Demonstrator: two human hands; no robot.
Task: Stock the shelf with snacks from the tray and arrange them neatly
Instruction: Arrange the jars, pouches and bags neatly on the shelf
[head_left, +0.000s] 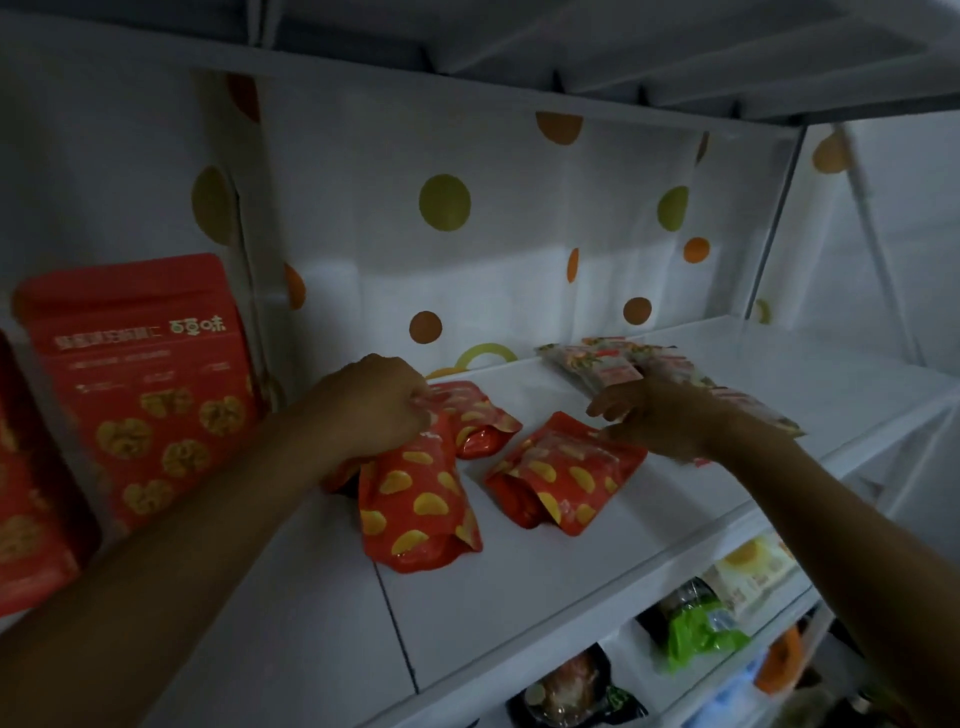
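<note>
Walnut pouch (140, 384), large and red, stood upright at the left end of the shelf (519, 597). Left grip (374, 405) was curled, pinching the top edge of the near red snack pouch (415, 499), which lay flat. A second pouch (480, 423) lay just behind, overlapped by it. Third pouch (566, 473) lay apart to the right. Right grip (660, 415) was loosely spread, holding nothing, fingertips at that pouch's upper corner. Pale sachets (613, 364) were stacked behind it.

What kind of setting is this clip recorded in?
Probably a small shop or pantry shelving unit, dimly lit: a white shelf with dotted backing, red snack pouches lying on it, and more packaged goods on the shelf below.
</note>
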